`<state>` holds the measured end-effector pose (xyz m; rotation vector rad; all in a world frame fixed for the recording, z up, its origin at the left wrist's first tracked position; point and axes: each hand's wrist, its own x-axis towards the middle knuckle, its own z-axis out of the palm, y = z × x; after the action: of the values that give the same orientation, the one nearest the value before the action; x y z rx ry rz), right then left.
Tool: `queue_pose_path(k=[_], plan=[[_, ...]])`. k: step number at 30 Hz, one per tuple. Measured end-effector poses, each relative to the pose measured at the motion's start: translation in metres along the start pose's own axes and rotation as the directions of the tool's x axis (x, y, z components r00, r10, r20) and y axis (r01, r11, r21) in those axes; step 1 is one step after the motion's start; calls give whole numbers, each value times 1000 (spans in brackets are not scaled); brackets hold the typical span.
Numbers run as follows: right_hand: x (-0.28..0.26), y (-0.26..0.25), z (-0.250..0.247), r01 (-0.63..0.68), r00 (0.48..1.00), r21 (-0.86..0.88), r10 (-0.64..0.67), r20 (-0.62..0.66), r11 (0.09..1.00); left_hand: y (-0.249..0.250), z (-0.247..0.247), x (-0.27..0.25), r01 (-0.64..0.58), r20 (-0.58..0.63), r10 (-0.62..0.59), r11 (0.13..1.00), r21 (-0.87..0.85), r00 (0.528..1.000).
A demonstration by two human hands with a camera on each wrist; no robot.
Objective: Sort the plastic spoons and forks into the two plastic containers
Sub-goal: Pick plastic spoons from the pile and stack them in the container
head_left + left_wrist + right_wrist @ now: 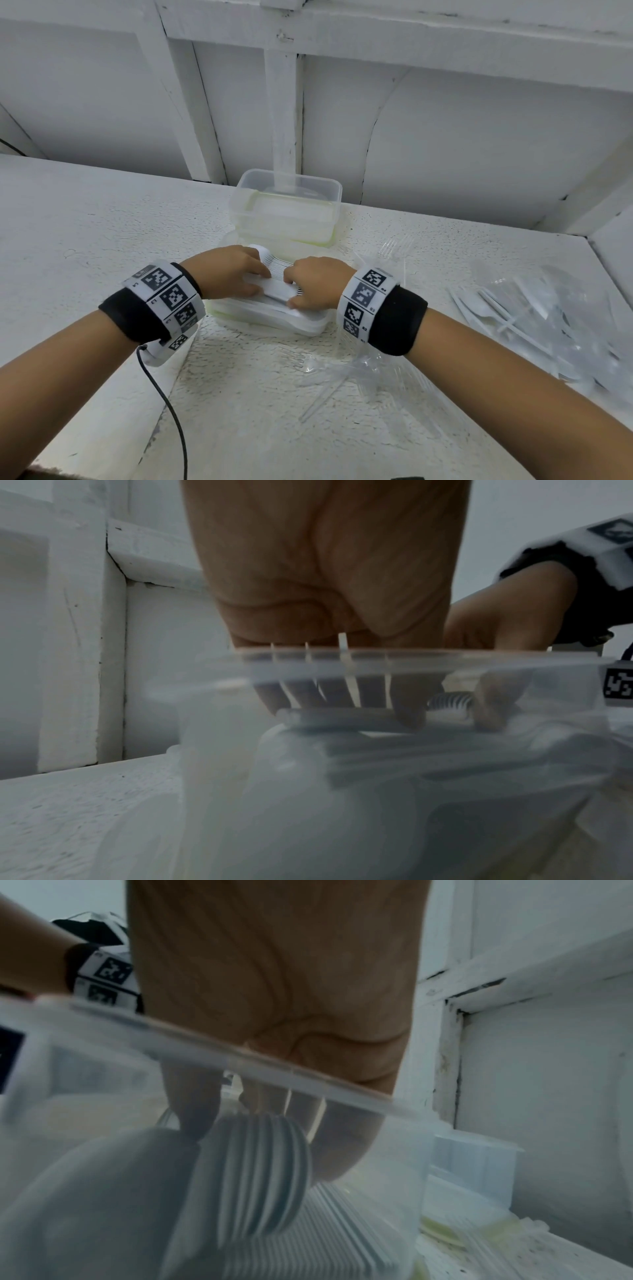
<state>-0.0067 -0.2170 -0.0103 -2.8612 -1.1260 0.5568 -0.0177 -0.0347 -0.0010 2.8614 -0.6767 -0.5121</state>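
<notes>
Spoons going into the near container, much cutlery still loose

At the centre of the head view, the left hand (231,272) and right hand (313,284) both curl their fingers around a nested stack of white spoons (279,279), holding it just inside the near container (308,327), which already has white cutlery lying in it. The far container (291,205), just above it in the frame, looks to hold none, though its clear walls make that uncertain. Clear forks (392,248) and a loose cutlery pile (524,318) on wrapping at the right edge of the table (85,222) remain unsorted, so I judge the task less than half done.
</notes>
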Motion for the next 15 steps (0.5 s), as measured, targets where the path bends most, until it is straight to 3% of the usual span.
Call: queue_pose_path(k=[10,12,15], plan=[[-3,1,4,-1,990,-39,-4,-140,999,-3,1,-3,-38,-78,38,999,-4,996],[-2,3,2,-12,987,18,15,-160,1000,-4,-2,-6,-72,-172,76,997,31,982],[-3,10,-2,-34,977,166,68,-202,986,-1,-8,-9,-121,-354,153,986,111,923]])
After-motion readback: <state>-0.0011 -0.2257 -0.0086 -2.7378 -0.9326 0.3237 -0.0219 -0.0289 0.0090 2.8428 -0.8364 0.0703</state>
